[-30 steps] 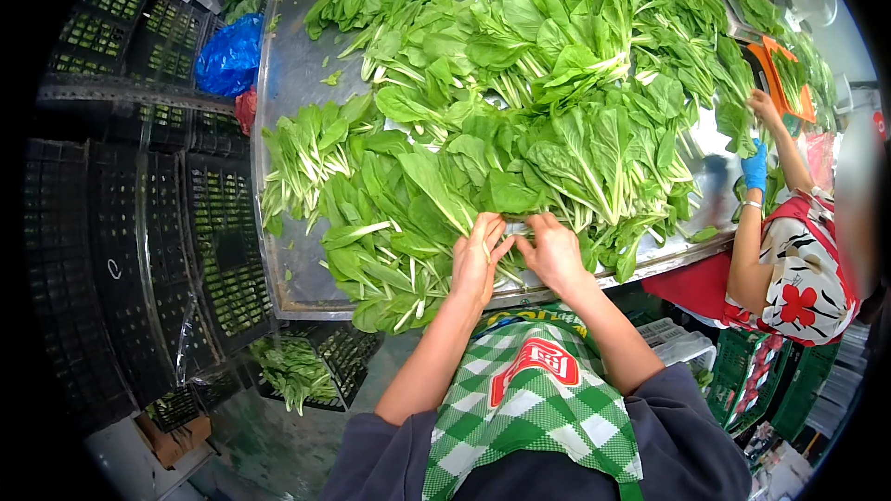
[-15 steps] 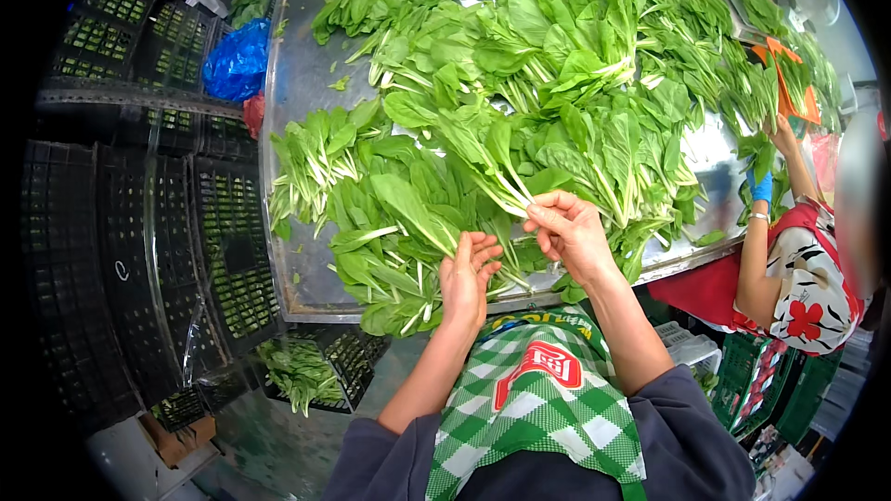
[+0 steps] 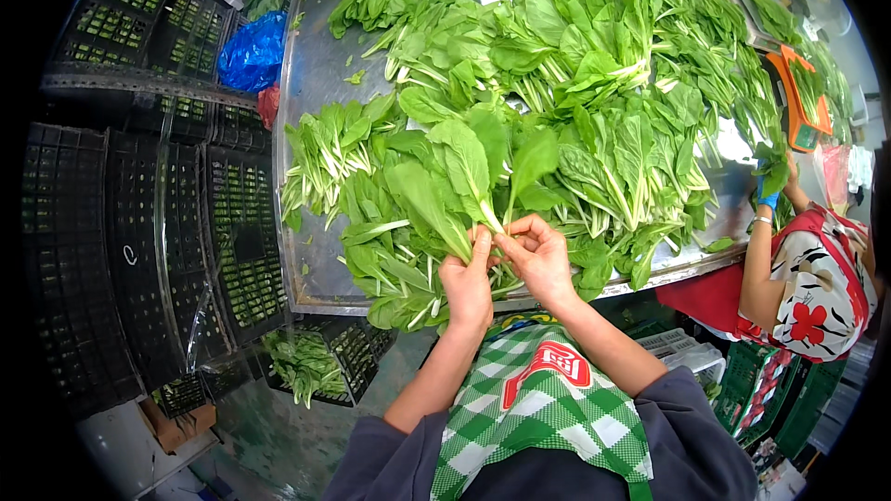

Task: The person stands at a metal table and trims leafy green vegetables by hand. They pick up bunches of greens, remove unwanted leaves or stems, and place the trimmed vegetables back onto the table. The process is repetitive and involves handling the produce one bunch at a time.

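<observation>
My left hand (image 3: 466,286) is closed, thumb and fingers pinching the stems of a few leafy greens (image 3: 427,199) whose broad leaves point away from me. Against it, my right hand (image 3: 540,260) pinches the pale stalk ends of another leafy green (image 3: 534,162) between thumb and fingers. The fingertips of both hands nearly meet. Both hands are over the near edge of a metal table (image 3: 320,260). Loose greens (image 3: 376,264) with pale stems lie beneath and beside the hands, and a larger heap of greens (image 3: 613,158) spreads to the right.
Black plastic crates (image 3: 246,232) are stacked to the left, with a blue plastic bag (image 3: 252,54) by the table. A crate of greens (image 3: 311,366) stands below the table's near left corner. At right, a co-worker's blue-gloved hand (image 3: 768,190) holds greens near an orange scale (image 3: 800,107).
My right hand has moved left to meet my left hand, bringing its greens alongside the left hand's. The leaves now stand more upright. The blue glove at the far edge has left the view.
</observation>
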`<state>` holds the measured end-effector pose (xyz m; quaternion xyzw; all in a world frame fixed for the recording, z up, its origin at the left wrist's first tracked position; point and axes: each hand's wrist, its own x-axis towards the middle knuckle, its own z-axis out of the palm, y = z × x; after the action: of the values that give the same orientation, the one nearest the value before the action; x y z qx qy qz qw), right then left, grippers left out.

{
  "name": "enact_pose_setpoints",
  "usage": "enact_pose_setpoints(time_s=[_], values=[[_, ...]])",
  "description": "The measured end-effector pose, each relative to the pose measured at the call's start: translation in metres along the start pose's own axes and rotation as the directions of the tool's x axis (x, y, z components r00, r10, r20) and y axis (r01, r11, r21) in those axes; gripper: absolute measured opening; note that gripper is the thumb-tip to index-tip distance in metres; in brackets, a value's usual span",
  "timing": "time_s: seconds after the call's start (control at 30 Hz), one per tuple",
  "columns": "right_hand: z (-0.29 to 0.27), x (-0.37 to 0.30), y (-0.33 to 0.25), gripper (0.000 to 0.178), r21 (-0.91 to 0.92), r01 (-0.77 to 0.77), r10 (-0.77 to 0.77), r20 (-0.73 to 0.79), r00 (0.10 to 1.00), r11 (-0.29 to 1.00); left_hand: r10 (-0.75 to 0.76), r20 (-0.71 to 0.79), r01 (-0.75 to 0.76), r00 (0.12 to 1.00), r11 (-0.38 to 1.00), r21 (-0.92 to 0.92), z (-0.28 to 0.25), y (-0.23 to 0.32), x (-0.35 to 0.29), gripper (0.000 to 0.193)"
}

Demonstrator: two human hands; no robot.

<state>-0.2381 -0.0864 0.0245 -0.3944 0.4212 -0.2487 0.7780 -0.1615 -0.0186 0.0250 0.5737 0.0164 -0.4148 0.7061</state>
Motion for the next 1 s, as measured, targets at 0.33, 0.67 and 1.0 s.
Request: enact_pose_setpoints(time_s=[0.33,0.67,1.0], values=[[0.005,0.004,0.006,0.011,0.472,-0.090,0.045,0.105,0.993,0.877,-0.140,-0.037,0.130,0.990,0.972,-0.194,0.001,0.001,0.000,0.013],[0.003,0.004,-0.014,0.012,-0.003,0.217,-0.215,0.123,0.969,0.976,-0.168,-0.051,0.172,0.984,0.981,0.086,-0.033,0.018,-0.004,0.032],[0.018,-0.013,0.011,0.025,-0.669,0.701,-0.522,0.518,0.678,0.246,-0.071,0.181,0.106,0.981,0.975,-0.194,-0.038,0.011,-0.002,0.041]])
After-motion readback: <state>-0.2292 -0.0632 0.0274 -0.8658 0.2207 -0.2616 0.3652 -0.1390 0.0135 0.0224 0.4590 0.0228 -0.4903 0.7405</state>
